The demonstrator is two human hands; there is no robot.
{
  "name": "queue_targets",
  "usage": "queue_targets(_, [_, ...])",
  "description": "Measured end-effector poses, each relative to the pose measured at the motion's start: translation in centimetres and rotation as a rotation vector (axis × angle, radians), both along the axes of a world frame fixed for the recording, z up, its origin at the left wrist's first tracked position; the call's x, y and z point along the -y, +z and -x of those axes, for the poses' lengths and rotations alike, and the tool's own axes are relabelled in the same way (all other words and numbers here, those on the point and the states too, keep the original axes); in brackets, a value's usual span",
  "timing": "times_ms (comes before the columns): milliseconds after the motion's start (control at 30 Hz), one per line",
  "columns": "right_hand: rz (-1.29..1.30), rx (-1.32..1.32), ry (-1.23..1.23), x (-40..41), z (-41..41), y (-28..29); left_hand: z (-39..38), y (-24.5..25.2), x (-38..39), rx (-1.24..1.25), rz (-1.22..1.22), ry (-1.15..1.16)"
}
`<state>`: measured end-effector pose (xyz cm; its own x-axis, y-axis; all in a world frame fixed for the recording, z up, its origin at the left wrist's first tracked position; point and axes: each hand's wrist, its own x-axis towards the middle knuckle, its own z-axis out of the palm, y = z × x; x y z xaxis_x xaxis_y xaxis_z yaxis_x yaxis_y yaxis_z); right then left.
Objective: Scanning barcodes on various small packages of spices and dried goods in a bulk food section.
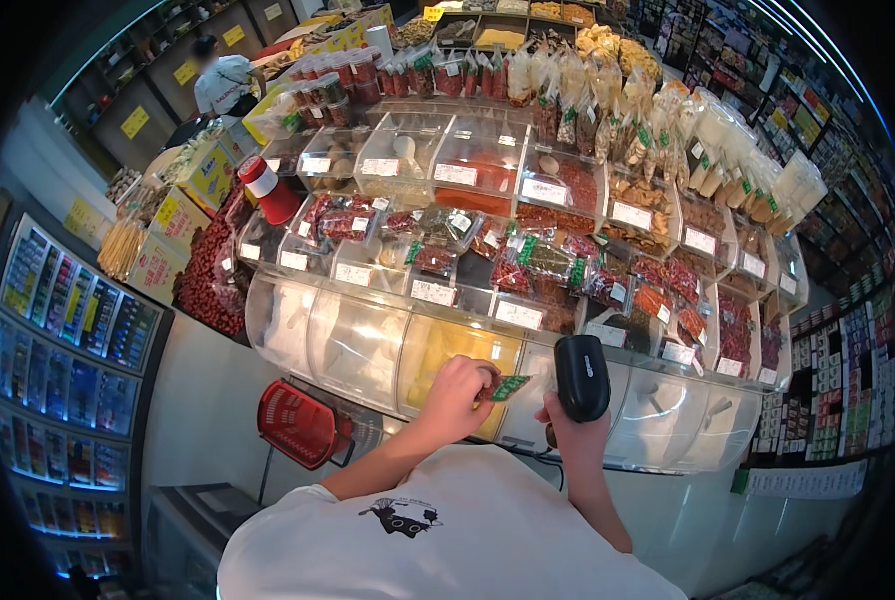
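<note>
My left hand [459, 397] pinches a small clear plastic packet [509, 388] with green printed tape on its edge; my fingers hide part of its contents. Close on its right, my right hand [579, 431] grips a black handheld barcode scanner [584, 375] by the handle. Scanner and packet are held in front of my chest, a short gap apart, over the front row of clear bulk bins. Beyond them, sealed bags of dried red chillies [513, 271] and a bag of dark green spice [555, 264] lie on the bins.
A red shopping basket [297, 424] stands left of my arm. A red-and-white canister [270, 187] rests at the display's left. Hanging bags [635, 127] line the back. Drinks cooler [72, 390] at far left, stocked shelves [837, 382] right. Another person [226, 86] stands beyond the display.
</note>
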<state>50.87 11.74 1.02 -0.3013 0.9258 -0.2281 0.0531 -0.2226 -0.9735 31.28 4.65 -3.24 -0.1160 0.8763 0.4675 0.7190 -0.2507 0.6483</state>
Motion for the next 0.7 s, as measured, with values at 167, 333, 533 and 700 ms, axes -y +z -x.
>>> queue_targets(167, [-0.125, 0.129, 0.125, 0.2, 4.0, 1.0, 2.4, -0.7, 0.6, -0.108, -0.083, 0.024])
queue_targets(333, [-0.215, 0.238, 0.068, 1.6, 9.5, -0.3, 7.6, -1.7, 1.4, 0.032, -0.158, 0.095])
queue_targets(533, [-0.126, 0.231, 0.091, 3.1, 19.1, -2.1, 16.1, -3.4, 4.1, 0.458, 0.211, -0.062])
queue_targets(700, [-0.241, 0.182, 0.181, 4.8, 29.0, -2.6, 26.7, -4.5, 6.4, 0.282, 0.179, -0.163])
